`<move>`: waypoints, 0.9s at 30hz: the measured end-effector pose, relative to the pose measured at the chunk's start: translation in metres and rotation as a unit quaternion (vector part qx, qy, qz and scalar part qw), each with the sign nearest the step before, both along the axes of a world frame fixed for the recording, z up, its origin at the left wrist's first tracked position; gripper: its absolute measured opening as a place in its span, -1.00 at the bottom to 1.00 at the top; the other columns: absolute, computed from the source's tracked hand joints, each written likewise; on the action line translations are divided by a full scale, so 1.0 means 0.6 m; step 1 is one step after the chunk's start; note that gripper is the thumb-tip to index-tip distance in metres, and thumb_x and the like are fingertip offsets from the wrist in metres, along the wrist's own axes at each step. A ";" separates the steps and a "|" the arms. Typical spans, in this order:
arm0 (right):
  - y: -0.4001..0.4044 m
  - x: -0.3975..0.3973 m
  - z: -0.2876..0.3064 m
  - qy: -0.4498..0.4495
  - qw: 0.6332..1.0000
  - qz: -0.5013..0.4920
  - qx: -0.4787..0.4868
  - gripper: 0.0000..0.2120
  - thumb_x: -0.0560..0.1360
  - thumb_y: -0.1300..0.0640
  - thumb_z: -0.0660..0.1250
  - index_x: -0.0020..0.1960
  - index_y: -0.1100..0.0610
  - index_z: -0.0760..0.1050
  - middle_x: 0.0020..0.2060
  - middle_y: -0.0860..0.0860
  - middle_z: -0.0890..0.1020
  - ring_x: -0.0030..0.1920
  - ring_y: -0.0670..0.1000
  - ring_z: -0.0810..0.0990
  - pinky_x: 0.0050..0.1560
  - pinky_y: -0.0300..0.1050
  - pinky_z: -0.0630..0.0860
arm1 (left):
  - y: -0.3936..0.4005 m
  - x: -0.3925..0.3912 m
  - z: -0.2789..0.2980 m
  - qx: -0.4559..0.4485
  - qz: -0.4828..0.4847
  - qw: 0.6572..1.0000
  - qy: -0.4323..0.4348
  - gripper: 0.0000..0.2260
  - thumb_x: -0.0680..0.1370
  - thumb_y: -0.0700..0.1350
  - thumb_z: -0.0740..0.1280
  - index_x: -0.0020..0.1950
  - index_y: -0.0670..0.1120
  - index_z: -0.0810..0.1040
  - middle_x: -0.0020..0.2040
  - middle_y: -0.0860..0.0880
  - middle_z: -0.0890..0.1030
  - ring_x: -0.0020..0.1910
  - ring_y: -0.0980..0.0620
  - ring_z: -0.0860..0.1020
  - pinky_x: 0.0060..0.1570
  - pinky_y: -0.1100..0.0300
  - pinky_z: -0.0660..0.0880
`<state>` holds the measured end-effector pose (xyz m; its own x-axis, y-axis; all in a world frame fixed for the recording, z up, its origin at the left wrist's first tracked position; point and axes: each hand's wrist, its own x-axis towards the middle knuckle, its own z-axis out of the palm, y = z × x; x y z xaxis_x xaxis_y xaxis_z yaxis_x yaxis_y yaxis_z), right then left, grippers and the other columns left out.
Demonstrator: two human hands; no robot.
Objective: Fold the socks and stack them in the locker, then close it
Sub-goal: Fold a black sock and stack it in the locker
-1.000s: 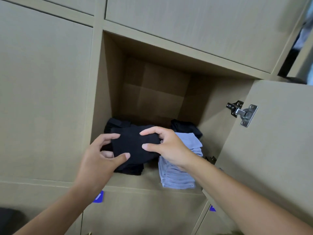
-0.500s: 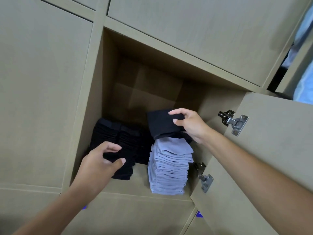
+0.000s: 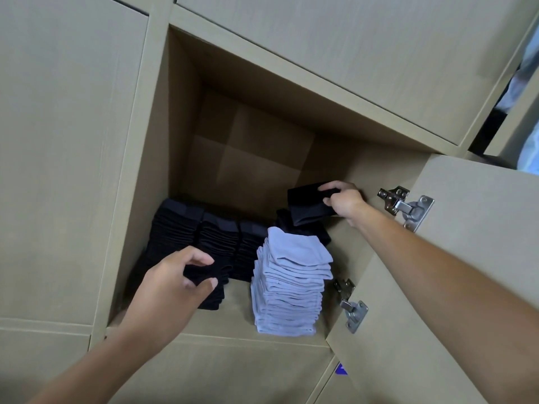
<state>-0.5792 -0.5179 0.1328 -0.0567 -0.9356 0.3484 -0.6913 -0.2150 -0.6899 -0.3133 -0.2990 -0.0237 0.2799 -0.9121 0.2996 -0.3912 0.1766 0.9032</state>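
Deep inside locker, right hand apparently pinching black sock

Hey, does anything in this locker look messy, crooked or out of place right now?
Mostly tidy. The tall stack of folded light-blue socks leans a little, its top pair sitting askew. One folded black sock isn't stacked yet: the right hand holds it above the back right corner. The wooden locker door stands open.
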 end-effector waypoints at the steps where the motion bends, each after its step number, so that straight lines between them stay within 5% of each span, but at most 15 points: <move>1: -0.004 0.000 -0.002 0.004 1.000 -0.002 0.004 -0.68 0.59 0.44 0.25 0.22 0.18 0.61 0.01 0.13 0.56 0.01 0.03 0.50 -0.25 -0.25 0.45 | 0.000 -0.001 -0.002 0.000 -0.001 1.000 -0.007 -0.80 0.52 -0.07 0.50 0.06 0.18 0.57 -0.33 0.07 0.60 -0.31 0.20 0.56 -0.26 0.31 0.39; 7: -0.026 -0.003 -0.008 -0.007 0.999 -0.002 0.047 -0.60 0.54 0.52 0.22 0.20 0.18 0.63 0.02 0.17 0.58 0.00 0.08 0.52 0.01 -0.09 0.48 | -0.003 0.000 -0.008 -0.001 -0.001 0.999 -0.042 -0.81 0.53 -0.06 0.49 0.06 0.17 0.57 -0.06 0.16 0.64 -0.23 0.24 0.56 -0.24 0.36 0.37; 21: -0.056 -0.002 -0.020 -0.010 0.993 -0.022 0.117 -0.58 0.55 0.50 0.27 0.22 0.08 0.62 0.24 0.14 0.55 0.12 0.08 0.50 0.21 0.04 0.53 | 0.003 0.002 -0.013 -0.002 0.000 0.999 -0.052 -0.86 0.53 -0.03 0.47 0.01 0.19 0.57 0.02 0.28 0.62 -0.21 0.21 0.56 -0.19 0.32 0.46; 27: -0.062 -0.007 -0.028 0.069 0.992 -0.019 0.100 -0.60 0.53 0.48 0.33 0.28 0.17 0.60 0.28 0.18 0.58 0.11 0.08 0.50 -0.01 -0.17 0.48 | 0.000 0.005 -0.018 0.002 0.000 0.998 -0.060 -0.85 0.54 -0.01 0.47 0.02 0.21 0.56 0.03 0.27 0.62 -0.20 0.20 0.57 -0.19 0.34 0.45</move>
